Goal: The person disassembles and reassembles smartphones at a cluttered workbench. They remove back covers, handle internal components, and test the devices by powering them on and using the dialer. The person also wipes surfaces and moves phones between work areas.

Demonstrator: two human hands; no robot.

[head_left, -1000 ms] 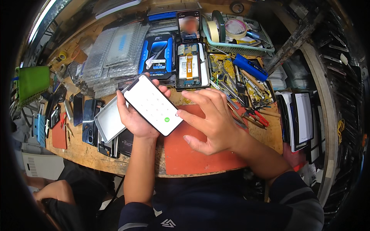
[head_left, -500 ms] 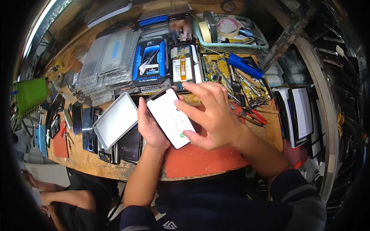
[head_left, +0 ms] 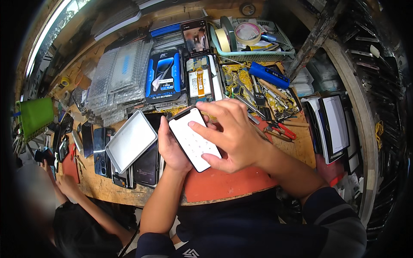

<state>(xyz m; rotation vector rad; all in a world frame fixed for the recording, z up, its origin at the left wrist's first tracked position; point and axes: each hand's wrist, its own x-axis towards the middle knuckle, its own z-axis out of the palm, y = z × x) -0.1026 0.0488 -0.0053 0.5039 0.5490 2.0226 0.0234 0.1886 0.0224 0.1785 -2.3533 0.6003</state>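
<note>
My left hand (head_left: 173, 151) is wrapped round a smartphone (head_left: 189, 136) with a black rim and a bright white screen, tilted above the bench. Over the phone reaches my right hand (head_left: 237, 138), its fingers apart and holding nothing. Its index fingertip is at the upper part of the screen and its thumb at the lower part, hiding some of the display. Beneath the hands lies a red mat (head_left: 228, 185). A shallow white tray (head_left: 131, 141) rests on several phones just left of my left hand.
Behind my hands are an opened phone (head_left: 199, 81), a blue-black screen box (head_left: 163, 73) and bubble-wrapped stacks (head_left: 118, 69). A green basket (head_left: 258, 55) holds tape rolls. At right lie a blue electric screwdriver (head_left: 269, 74) and red-handled pliers (head_left: 284, 130). Another person's hand (head_left: 67, 185) is at the left bench edge.
My right index finger has shifted left across the screen, and the green button no longer shows. The other person at left has moved up to the bench, one hand raised with a dark object.
</note>
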